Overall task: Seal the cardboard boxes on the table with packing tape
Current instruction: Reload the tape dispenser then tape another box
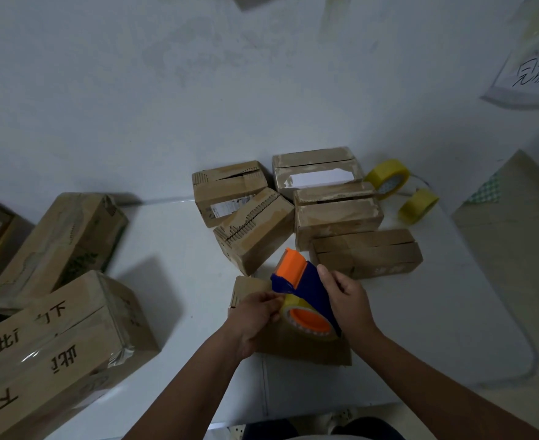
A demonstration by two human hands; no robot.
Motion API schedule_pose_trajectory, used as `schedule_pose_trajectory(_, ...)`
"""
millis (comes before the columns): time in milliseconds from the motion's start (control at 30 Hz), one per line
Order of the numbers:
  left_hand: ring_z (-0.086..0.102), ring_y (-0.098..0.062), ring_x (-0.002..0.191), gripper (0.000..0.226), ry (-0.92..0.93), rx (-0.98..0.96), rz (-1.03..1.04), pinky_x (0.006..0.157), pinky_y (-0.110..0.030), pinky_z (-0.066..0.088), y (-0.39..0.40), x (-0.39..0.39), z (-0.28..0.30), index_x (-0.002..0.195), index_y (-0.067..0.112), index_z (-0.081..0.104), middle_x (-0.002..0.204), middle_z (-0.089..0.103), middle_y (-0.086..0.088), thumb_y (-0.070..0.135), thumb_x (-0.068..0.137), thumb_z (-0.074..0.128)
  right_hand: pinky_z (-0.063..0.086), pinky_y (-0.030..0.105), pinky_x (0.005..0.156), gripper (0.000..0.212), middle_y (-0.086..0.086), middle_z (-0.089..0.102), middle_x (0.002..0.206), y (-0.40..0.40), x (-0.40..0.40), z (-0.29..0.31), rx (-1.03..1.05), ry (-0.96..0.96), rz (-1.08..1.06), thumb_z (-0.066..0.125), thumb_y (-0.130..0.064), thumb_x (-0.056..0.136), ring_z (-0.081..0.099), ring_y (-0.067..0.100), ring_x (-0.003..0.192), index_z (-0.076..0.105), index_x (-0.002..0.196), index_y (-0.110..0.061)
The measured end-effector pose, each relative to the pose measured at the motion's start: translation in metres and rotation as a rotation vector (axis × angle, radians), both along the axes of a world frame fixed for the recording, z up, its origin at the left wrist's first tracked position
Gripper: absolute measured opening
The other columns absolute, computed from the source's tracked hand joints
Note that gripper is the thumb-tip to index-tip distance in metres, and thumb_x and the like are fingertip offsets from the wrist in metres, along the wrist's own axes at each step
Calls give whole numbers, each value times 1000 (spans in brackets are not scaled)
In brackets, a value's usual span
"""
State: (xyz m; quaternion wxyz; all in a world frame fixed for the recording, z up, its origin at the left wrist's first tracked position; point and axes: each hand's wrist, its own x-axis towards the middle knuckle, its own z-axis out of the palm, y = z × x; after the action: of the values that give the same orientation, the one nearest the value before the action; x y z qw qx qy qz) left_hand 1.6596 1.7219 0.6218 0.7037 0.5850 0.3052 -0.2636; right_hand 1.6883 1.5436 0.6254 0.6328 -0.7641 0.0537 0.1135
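White wall behind, pale tabletop (179, 281) in front of it. Largest items sit at the left edge: two big cardboard cartons, the nearer one (55, 354) printed with dark characters and banded with clear tape, the farther one (58, 246) lying tilted behind it. Five small boxes cluster at centre-right: one with a shipping label (226, 192), one tilted with a zigzag seam (255, 230), one at the back with its flaps parted showing something white inside (317, 169), one worn pale-edged (338, 217), and one low and flat at the right (368, 254). Contents of the others not visible. A sixth small box (299, 347) lies nearest the person, directly under the hands. Right hand (347, 301) grips the blue body of a tape dispenser (306, 290), fingers curled round it, orange guard pointing away. Left hand (253, 315) pinches at the yellowish tape roll (306, 322) mounted in the dispenser, fingers closed together on its edge. Two spare yellow tape rolls, one larger (387, 179) and one smaller (417, 206), stand by the wall at right, well apart from the hands. A handwritten paper sign (530, 71) hangs at upper right.
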Motion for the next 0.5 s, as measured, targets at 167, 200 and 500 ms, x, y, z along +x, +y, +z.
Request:
schedule_pose_trajectory(167,60,-9,71,25,17,-55,-19,68,-20,51,2,-2,-1,110,6,71,92,69,-11,22,102,53,49,39,65,54,12,69,75,-1,0,-3,19,40,-52,51,-58,83,65,36,76,69,84,-7)
schedule_pose_trajectory(200,61,-9,74,25,2,-41,-22,70,-21,52,2,-2,-1,109,7,71,92,70,-10,22,102,53,49,40,65,55,13,69,75,-1,0,-2,25,35,-46,51,-59,82,64,38,76,69,84,-6)
schedule_pose_trajectory(500,65,-16,89,17,-155,157,-44,77,-22,54,4,-5,-1,104,12,74,104,72,-8,17,98,59,54,53,75,53,11,72,80,-4,-1,3,49,44,-32,51,-56,83,67,34,79,71,91,-7)
